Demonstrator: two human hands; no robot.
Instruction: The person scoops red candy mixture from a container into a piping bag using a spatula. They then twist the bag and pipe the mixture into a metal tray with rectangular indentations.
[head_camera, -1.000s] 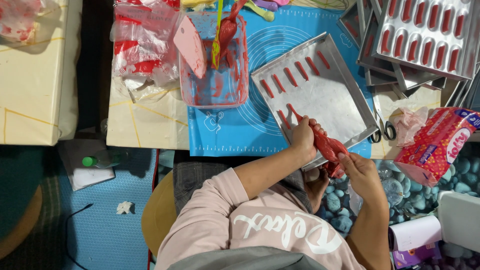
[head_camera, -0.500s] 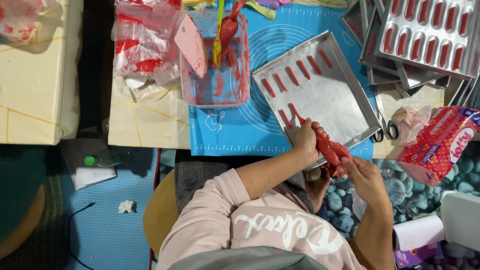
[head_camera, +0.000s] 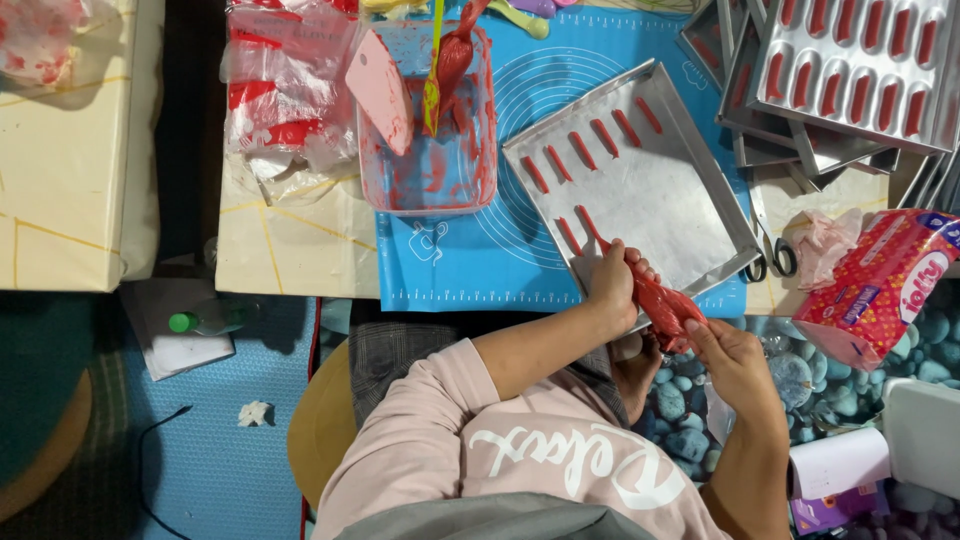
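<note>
A red piping bag (head_camera: 662, 303) is held in both hands over the near corner of a metal baking tray (head_camera: 660, 200). My left hand (head_camera: 612, 285) grips the bag near its tip, which touches the tray beside a short red strip. My right hand (head_camera: 735, 360) holds the bag's twisted back end. Several red piped strips (head_camera: 590, 140) lie in a row on the tray's far side, and two more sit near the tip. The tray rests on a blue silicone mat (head_camera: 480, 250).
A clear tub (head_camera: 428, 170) smeared red holds a pink scraper and spatulas. Stacked trays of red strips (head_camera: 850, 70) sit at the top right, with scissors (head_camera: 770, 262), a crumpled tissue and a red packet (head_camera: 880, 285) below them. A plastic bag (head_camera: 285, 90) lies left.
The piping bag's tip has crept slightly along the tray while both hands keep their grip. Nothing else has moved.
</note>
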